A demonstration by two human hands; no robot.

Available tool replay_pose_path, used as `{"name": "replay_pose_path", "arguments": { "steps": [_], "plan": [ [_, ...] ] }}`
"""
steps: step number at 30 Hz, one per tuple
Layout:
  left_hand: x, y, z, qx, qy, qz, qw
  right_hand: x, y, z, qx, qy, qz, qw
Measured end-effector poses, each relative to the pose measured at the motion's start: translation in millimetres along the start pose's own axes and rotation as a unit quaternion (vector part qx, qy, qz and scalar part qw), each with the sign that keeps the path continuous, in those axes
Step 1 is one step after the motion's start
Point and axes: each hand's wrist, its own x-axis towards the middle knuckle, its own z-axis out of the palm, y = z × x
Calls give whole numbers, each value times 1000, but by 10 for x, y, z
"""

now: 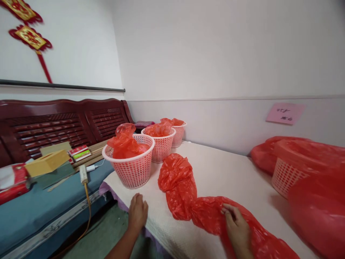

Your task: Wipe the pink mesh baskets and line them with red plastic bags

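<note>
A long, crumpled red plastic bag lies across the white table cover, running from the middle toward the lower right. My right hand is closed on its middle part, pinching the film between thumb and fingers. Over the near left edge of the table is my left hand, apart from the bag. Its fingers are loosely bent, the thumb stands a little away, and nothing shows in it. Beyond it stands a pink perforated basket with red plastic inside and rising above its rim.
A second pink basket and a third pink basket stand behind, both holding red plastic. At right, another basket sits among large red bags. A wooden bench on the left carries a tissue box and a power strip.
</note>
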Motion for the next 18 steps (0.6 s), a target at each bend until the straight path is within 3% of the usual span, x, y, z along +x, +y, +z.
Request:
{"name": "replay_pose_path", "arguments": {
  "steps": [4,7,18],
  "plan": [
    [146,-354,65,2,28,-68,997,-36,-75,153,-18,-63,-18,998],
    [213,-529,137,4,28,-84,996,-67,-137,256,-25,-106,-39,993],
    [331,-704,211,33,18,-82,996,-87,-119,339,-59,-140,-123,981]
  ]
}}
